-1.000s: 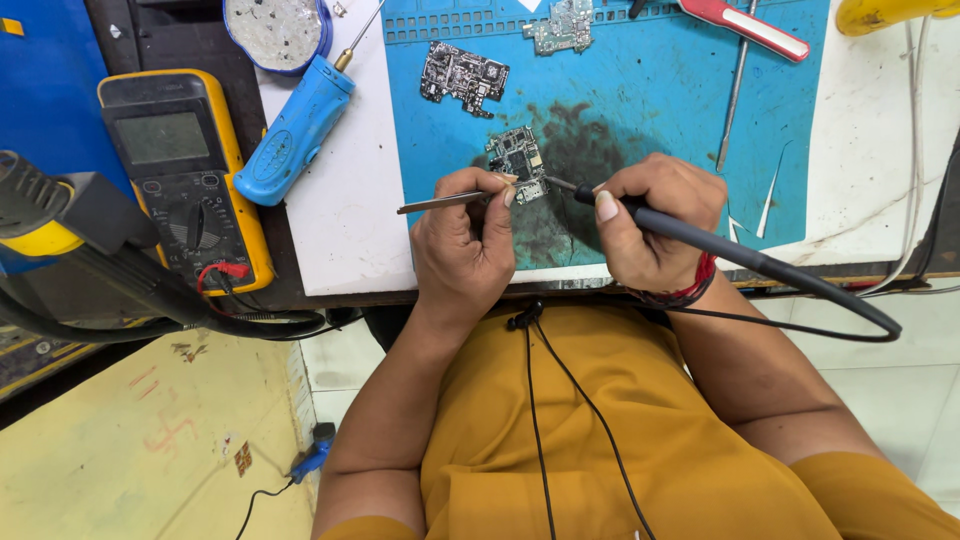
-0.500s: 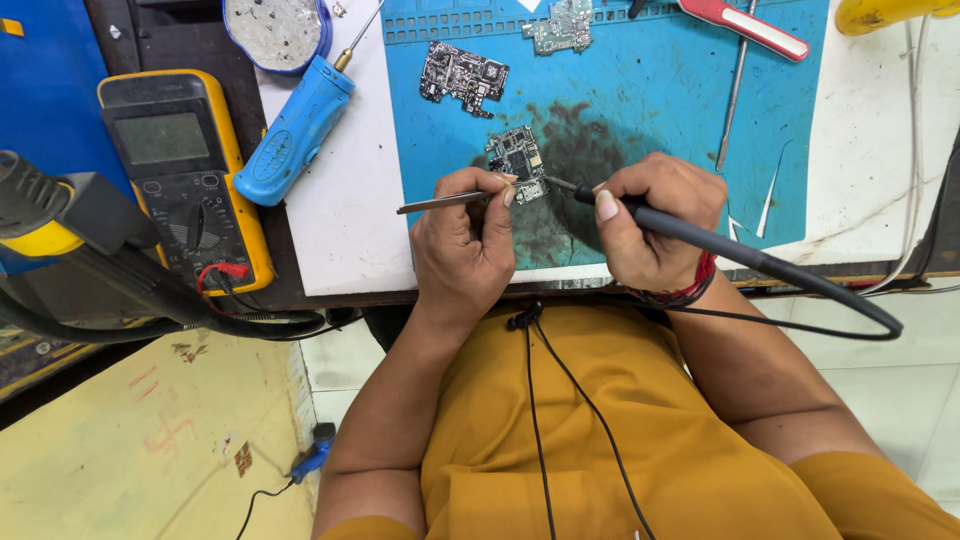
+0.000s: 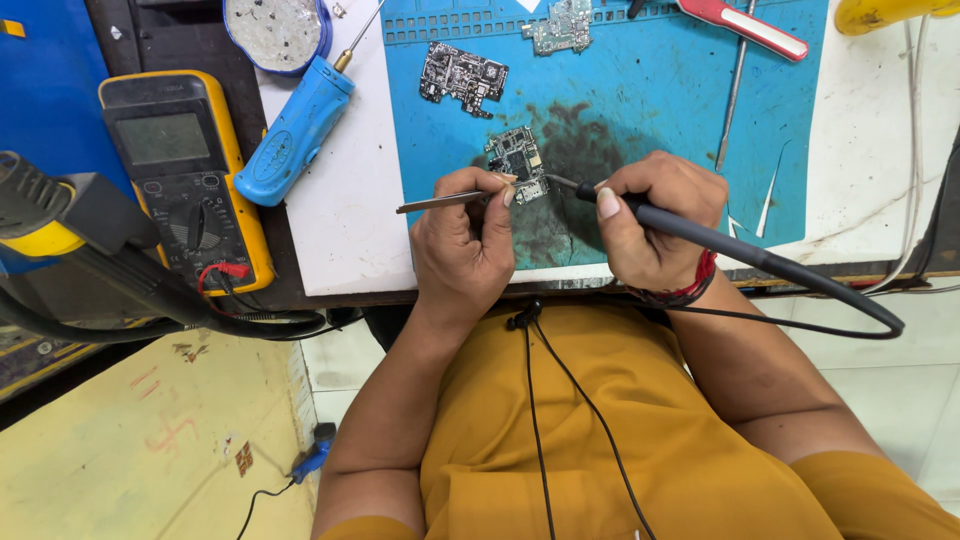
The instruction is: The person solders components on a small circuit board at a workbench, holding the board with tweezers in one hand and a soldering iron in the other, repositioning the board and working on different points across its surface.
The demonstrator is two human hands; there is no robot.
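Tweezers (image 3: 445, 201) sit pinched in my left hand (image 3: 465, 240), fingers clenched round them, their tips at the small circuit board (image 3: 518, 163) on the blue mat (image 3: 640, 90). My right hand (image 3: 655, 225) grips the soldering iron (image 3: 690, 228), fingers wrapped tight on its black handle, the tip touching the same board from the right; its cable loops off past the worktop (image 3: 340, 230) edge. The board lies on a dark scorched patch of the mat, just ahead of both hands. Two more boards (image 3: 462, 75) lie further up the mat, well apart from mine. To the left lie a blue tool (image 3: 295, 135) and a yellow multimeter (image 3: 180, 175). A red-handled tool (image 3: 745, 25) lies at the mat's far edge.
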